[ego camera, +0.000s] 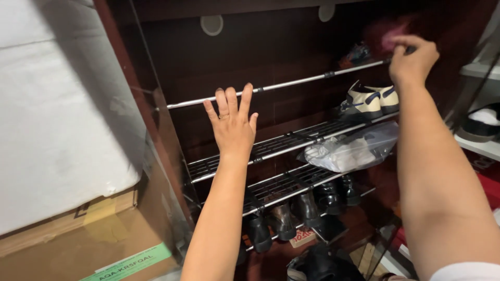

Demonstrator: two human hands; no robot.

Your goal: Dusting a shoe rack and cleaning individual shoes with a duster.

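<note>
Your left hand [232, 120] was spread flat, fingers apart, fingertips at the top rail [291, 82] of the metal shoe rack [271, 148]. Your right hand [412, 60] was closed on a blurred pinkish object [388, 35] at the far right end of that rail. Cream and navy sneakers [369, 100] sat just below it; a clear plastic bag [351, 151] lay on the shelf beneath; dark shoes [284, 218] lined the lowest shelf

Pretty dim on my end, the dark cabinet back [250, 47] swallows most of the light. Light falls from the near side, glinting off the chrome rails [281, 83]. Far right hand [412, 58] is motion-blurred; white panel [57, 104] on the left is brightest.
</note>
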